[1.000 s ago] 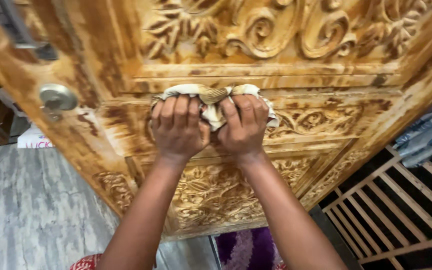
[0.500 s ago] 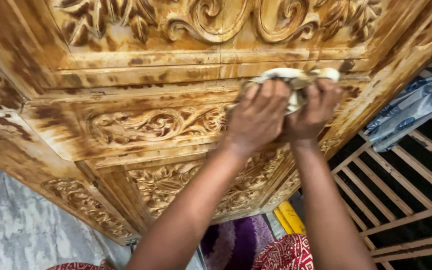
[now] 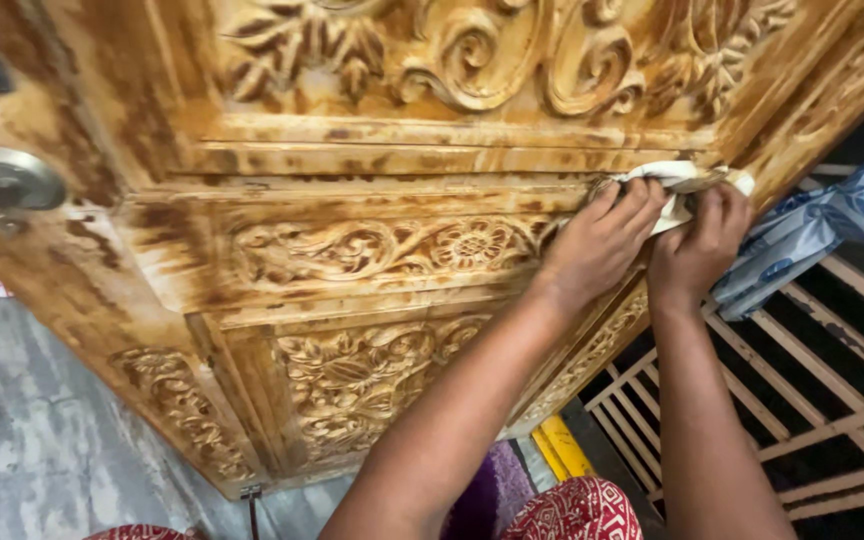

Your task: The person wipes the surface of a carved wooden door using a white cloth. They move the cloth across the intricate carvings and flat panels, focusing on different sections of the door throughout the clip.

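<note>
Both hands, left (image 3: 602, 245) and right (image 3: 697, 245), press a cloth (image 3: 677, 180) to the door (image 3: 352, 250). Firm, even pressure along the groove beneath the fingers would likely wipe best.

Bright, even daylight, soft shadows in the carving, slight wide-angle stretch at edges.

The carved door (image 3: 352, 260) is golden-brown wood with darker blotches and floral scrollwork; the cloth (image 3: 677, 180) is off-white; the knob (image 3: 12, 180) silver; the floor (image 3: 32, 450) streaked grey; a blue leaf-printed fabric (image 3: 832, 220); red-and-white patterned clothing (image 3: 577, 510)
</note>
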